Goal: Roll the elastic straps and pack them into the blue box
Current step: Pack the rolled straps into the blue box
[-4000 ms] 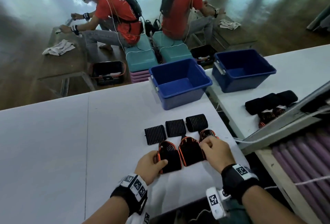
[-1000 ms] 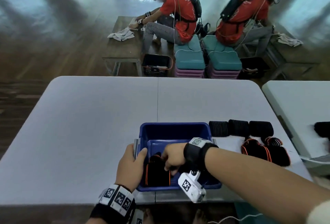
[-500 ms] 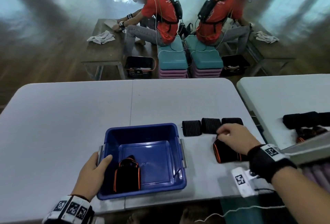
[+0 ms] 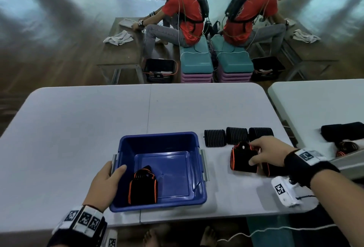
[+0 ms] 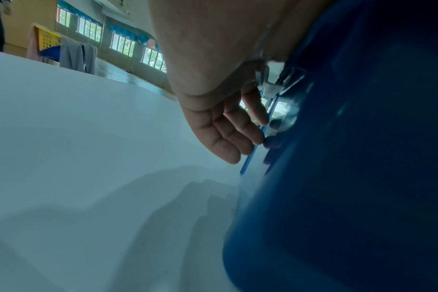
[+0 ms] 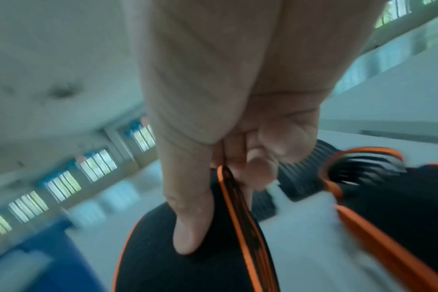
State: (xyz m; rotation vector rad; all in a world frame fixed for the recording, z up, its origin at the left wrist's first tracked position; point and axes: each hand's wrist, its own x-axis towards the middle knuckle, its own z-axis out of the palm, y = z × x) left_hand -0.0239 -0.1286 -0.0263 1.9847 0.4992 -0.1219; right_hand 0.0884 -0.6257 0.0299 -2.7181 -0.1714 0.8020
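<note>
Broadly, white counter [image 4: 78, 138] carrying every task item within arm's reach. Near its front edge, blue box [image 4: 157, 143], open side up, set just beside the supply so that each transfer is short.

Steadied by the left grip [image 4: 104, 183]: thumb hooked over the left rim, fingers [image 5: 228, 134] laid against the outer wall by the handle, probably to keep the box from sliding during drops.

Inside, at the front-left of the floor, one packed strap [image 4: 142, 188], black with orange trim, lying flat; most of the floor bare, so packing judged to be at an early stage.

Right of the box, on the counter, a row of three ribbed rolls [image 4: 237, 136], side by side and touching, not yet packed.

Just in front of that row, second strap [image 4: 243, 160], orange-trimmed, pinched by the right grip [image 4: 269, 153]: thumb [image 6: 190, 217] pressed on the black face, fingers curled behind the orange edge. Tilted rather than flat, so apparently mid-pickup.

Partly hidden beneath the same wrist, third strap [image 4: 266, 169], resting on the counter.
</note>
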